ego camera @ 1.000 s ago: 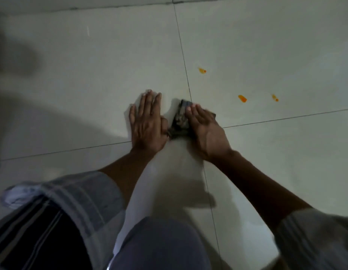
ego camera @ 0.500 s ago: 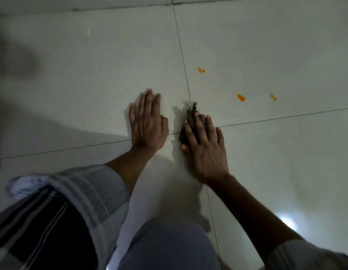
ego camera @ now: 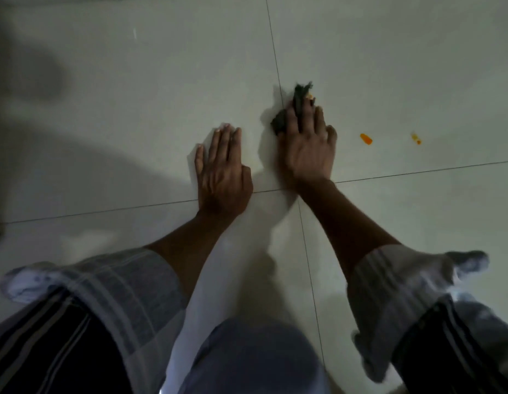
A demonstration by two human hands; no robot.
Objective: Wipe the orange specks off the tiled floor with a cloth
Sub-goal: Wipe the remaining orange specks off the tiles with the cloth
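Note:
My right hand (ego camera: 308,143) presses a dark crumpled cloth (ego camera: 296,105) flat against the pale tiled floor (ego camera: 133,95), fingers laid over it. The cloth's far end touches a small orange speck (ego camera: 310,95), mostly hidden beside it. Two more orange specks lie to the right on the same tile: a larger one (ego camera: 366,138) and a smaller one (ego camera: 416,138). My left hand (ego camera: 222,173) rests palm down on the floor to the left of the cloth, fingers together and straight, holding nothing.
Dark grout lines (ego camera: 275,61) cross just below my right wrist. My knee (ego camera: 255,356) and striped rolled sleeves (ego camera: 110,294) fill the bottom of the view. Deep shadow (ego camera: 33,81) covers the floor at the left.
My right hand has slid the cloth forward and slightly right, up to the nearest orange speck. My left hand has stayed planted on the floor.

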